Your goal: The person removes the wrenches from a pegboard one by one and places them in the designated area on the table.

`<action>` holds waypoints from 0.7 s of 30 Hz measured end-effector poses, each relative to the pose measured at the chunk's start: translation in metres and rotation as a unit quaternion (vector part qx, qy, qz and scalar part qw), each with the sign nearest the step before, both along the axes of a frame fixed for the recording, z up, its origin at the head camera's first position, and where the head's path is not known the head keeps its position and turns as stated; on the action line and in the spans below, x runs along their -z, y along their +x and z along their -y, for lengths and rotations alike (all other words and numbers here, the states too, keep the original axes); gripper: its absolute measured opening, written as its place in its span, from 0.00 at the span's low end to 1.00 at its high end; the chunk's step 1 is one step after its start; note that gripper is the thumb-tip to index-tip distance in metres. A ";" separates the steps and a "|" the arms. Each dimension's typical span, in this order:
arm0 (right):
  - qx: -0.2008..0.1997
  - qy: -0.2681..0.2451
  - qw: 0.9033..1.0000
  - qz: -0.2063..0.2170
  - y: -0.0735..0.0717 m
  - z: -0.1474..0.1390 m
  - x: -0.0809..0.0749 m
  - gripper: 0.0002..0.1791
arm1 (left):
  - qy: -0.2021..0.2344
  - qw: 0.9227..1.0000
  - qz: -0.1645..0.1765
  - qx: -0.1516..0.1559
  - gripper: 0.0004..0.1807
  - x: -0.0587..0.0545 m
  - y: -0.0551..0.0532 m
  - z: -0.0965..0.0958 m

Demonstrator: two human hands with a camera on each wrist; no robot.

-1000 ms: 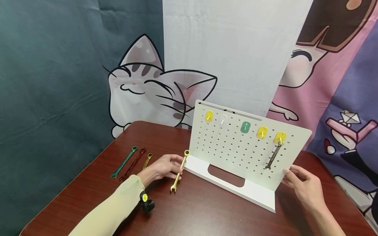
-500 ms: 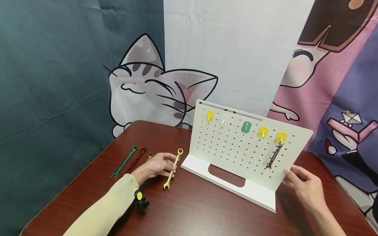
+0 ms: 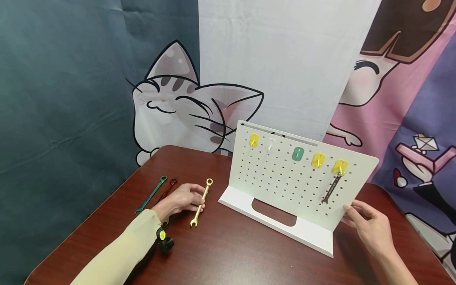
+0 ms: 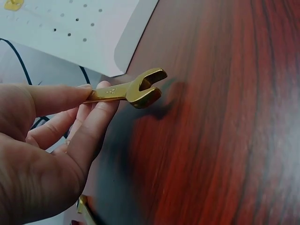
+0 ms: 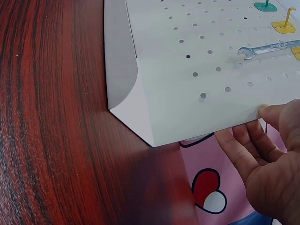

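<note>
My left hand [image 3: 183,198] pinches a gold combination wrench [image 3: 201,204] between thumb and fingers, ring end up and open end down, left of the pegboard. In the left wrist view the wrench's open jaw [image 4: 146,89] points away from the hand over the table. With thumb in front and fingers behind, my right hand [image 3: 370,227] grips the right edge of the white pegboard [image 3: 278,178]. A silver wrench [image 3: 332,189] hangs from the rightmost yellow hook [image 3: 340,166]. On the table a green wrench [image 3: 151,194] and a red wrench [image 3: 167,188] lie beside my left hand, the red one partly covered.
More hooks line the board's upper part: a yellow hook [image 3: 254,140], a clear hook [image 3: 271,145], a green hook [image 3: 298,154] and another yellow hook [image 3: 318,160]. The board's white foot [image 3: 242,202] rests on the brown wooden table [image 3: 249,253]. A printed curtain [image 3: 89,99] stands behind.
My left hand has moved left with the gold wrench, away from the pegboard, and now covers the shorter gold wrench on the table. My right hand keeps its hold on the board.
</note>
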State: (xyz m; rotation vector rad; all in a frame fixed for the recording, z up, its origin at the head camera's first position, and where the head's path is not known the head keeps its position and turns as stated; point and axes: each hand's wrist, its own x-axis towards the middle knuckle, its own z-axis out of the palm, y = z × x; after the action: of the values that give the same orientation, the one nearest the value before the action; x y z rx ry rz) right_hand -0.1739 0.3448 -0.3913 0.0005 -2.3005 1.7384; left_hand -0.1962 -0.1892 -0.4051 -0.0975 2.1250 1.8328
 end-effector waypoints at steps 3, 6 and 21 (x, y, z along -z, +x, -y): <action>0.000 0.000 1.000 0.003 0.000 0.000 0.000 0.12 | -0.007 1.000 -0.001 0.000 0.25 0.000 0.001 0.004; -0.002 -0.006 1.000 0.007 0.000 -0.001 0.000 0.12 | -0.018 1.000 -0.004 0.001 0.25 0.000 0.002 0.008; 0.008 0.009 1.000 0.016 0.001 0.000 -0.001 0.12 | -0.052 0.999 -0.014 -0.006 0.23 -0.002 0.008 0.026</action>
State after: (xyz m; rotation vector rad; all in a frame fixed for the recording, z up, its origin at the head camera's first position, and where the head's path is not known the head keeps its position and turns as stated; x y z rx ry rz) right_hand -0.1726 0.3451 -0.3905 -0.0421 -2.3314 1.7217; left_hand -0.1886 -0.2152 -0.4031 -0.1093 2.2441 1.7397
